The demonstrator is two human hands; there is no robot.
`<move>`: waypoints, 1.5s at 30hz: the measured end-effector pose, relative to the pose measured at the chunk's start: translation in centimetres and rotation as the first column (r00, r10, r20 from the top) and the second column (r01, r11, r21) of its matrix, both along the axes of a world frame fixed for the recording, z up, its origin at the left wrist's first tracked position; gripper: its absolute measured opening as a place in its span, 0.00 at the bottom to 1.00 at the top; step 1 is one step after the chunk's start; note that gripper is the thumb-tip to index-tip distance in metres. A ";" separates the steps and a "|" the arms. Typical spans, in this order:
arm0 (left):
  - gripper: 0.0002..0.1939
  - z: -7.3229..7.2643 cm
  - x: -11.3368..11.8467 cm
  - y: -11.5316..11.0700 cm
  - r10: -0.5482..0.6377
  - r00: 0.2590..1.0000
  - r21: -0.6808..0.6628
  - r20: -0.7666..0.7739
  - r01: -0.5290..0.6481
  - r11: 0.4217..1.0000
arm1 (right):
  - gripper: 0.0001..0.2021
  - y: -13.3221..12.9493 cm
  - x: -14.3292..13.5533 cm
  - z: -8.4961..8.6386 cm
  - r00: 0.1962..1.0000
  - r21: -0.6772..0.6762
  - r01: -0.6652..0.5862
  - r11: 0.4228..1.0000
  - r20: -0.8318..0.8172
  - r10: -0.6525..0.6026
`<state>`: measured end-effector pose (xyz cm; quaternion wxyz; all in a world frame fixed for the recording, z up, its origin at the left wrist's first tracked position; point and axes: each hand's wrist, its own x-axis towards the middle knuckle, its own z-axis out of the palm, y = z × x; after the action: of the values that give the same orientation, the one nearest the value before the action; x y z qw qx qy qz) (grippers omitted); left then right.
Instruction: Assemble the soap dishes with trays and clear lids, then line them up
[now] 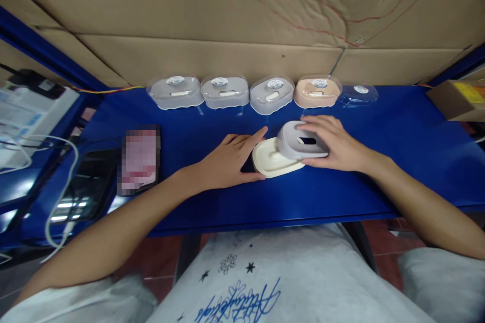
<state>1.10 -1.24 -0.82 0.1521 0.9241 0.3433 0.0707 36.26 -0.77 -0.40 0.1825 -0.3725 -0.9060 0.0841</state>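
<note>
A cream oval tray (271, 163) with a raised rim lies on the blue table in front of me. My left hand (235, 161) is at its left end, thumb and index finger spread. The thumb tip is at the tray's near edge, while the index fingertip points past the far side. My right hand (331, 144) grips a light grey oval cover (291, 144) with a dark slot in its top. This cover is tilted over the tray's right part and hides that end. Whether the two parts touch I cannot tell.
Along the table's back stand several lidded oval boxes, grey ones (176, 97) and a peach one (316, 96). A clear lid (358, 95) lies beside them. A phone (139, 159) and cables (76, 161) are at left, a cardboard box (456, 101) at right. Brown board forms the back wall.
</note>
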 end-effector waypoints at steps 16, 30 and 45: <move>0.50 -0.2 -0.1 0.1 -0.056 0.998 0.037 -0.016 0.057 0.998 | 0.33 -1.7 -2.0 -0.5 0.987 -0.126 -0.151 0.980 -0.080 0.142; 0.47 -0.3 -0.2 0.1 -0.099 0.995 0.105 -0.018 0.100 0.989 | 0.29 -1.4 -1.9 -0.7 0.981 -0.102 -0.190 0.976 -0.064 0.184; 0.40 -0.3 -0.3 0.3 -0.127 0.992 0.120 0.020 0.124 0.985 | 0.26 -1.7 -2.4 -0.9 0.969 0.002 -0.248 0.969 -0.011 0.248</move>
<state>0.84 -0.97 -1.16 0.1057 0.9503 0.2774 0.0938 33.88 -2.51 -1.32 0.1756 -0.2560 -0.9445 0.1080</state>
